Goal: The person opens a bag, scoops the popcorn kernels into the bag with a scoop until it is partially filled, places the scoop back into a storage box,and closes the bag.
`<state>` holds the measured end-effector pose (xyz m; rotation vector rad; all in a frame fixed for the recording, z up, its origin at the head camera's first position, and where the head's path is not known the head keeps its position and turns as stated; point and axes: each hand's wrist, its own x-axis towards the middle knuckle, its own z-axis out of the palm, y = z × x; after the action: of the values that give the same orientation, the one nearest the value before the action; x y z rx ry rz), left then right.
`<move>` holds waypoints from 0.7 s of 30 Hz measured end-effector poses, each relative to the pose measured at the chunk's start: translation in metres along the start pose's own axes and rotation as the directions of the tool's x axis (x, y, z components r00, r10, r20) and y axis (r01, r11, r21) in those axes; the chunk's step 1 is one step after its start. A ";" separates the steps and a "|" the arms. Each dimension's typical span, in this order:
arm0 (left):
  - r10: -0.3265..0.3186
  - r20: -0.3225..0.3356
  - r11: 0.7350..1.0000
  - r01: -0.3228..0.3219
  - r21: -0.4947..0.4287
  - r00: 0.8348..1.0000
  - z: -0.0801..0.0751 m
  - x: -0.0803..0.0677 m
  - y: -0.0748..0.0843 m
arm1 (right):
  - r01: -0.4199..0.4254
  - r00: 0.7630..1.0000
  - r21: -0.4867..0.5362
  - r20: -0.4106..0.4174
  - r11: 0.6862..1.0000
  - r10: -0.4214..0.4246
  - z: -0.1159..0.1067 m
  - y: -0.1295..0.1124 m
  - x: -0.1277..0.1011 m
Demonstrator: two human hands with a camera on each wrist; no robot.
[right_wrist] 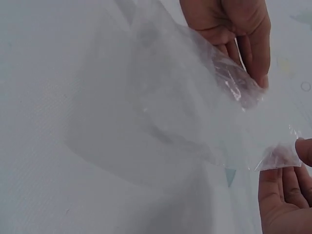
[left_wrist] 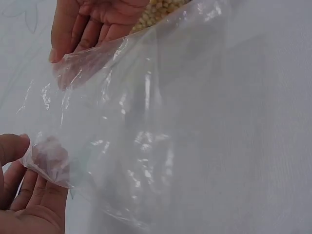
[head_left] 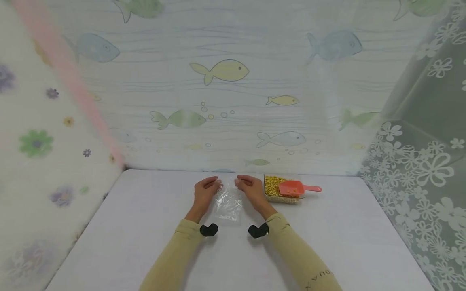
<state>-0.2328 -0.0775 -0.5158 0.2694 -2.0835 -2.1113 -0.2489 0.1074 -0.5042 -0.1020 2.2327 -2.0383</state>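
Hands, left [head_left: 204,193] and right [head_left: 250,189], pinch clear bag [head_left: 228,203] mouth; corn tray [head_left: 277,190], pink scoop [head_left: 295,188] beside right hand.

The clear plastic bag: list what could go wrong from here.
The clear plastic bag is thin, and each hand, left hand and right hand, pinches only a corner; it could slip or tear. The right hand is close to the tub of kernels and the pink scoop, so a bump might spill them.
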 end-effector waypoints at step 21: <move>0.265 0.109 0.962 -0.271 0.045 0.958 -0.013 -0.037 0.039 | 0.126 0.988 -0.195 0.115 0.973 -0.105 -0.020 -0.044 -0.038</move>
<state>-0.1940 -0.0814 -0.4762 -0.1125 -2.1026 -1.9423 -0.2151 0.1279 -0.4568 -0.3563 2.4122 -1.8059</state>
